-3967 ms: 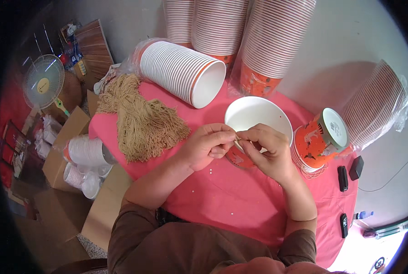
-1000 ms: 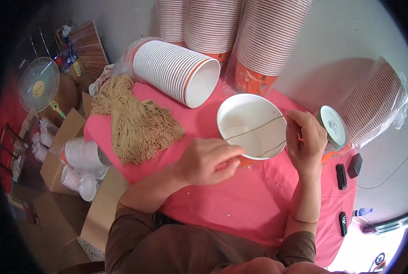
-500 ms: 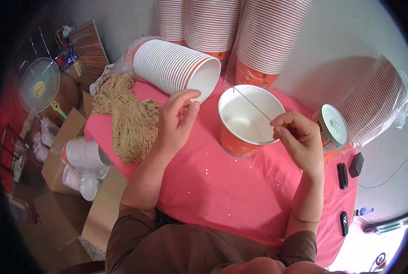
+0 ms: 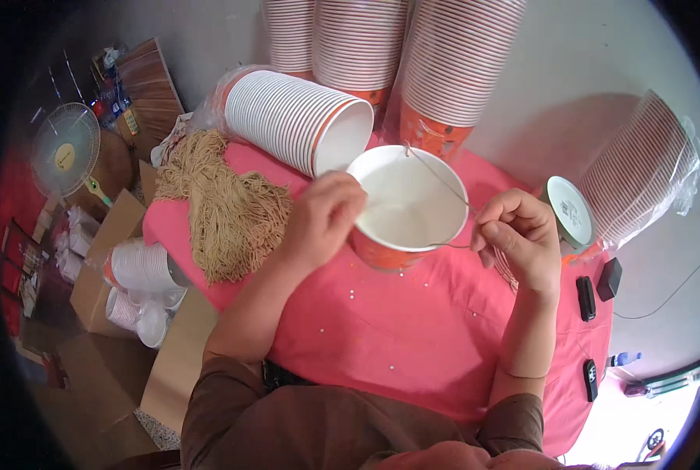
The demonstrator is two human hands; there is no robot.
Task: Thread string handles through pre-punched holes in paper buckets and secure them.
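Observation:
A white paper bucket (image 4: 409, 168) with an orange outside stands on the pink-covered table, its inside partly in view. At its left rim is my left hand (image 4: 324, 222), fingers bent and smeared by motion; whether it touches the rim I cannot tell. To the right of the bucket, my right hand (image 4: 522, 239) pinches a thin wire (image 4: 442, 178) that slants across the bucket's mouth and ends in a small hook near the far rim. Another thin curved end runs from the same fingers to the near rim. Below that hand hangs a short bundle of thin strands (image 4: 505, 272).
Beige strings (image 4: 236, 215) lie in a heap at left, beside a toppled stack of paper buckets (image 4: 287, 117). Tall bucket stacks (image 4: 460, 70) rise behind. On the right are a green tub (image 4: 571, 213), a wrapped stack (image 4: 640, 172) and a black stapler (image 4: 586, 298). Small white beads (image 4: 351, 294) dot the cloth.
The bucket has shifted slightly left. My left hand has moved right and down to its rim. My right hand still pinches the wire, whose second end now shows at the near rim.

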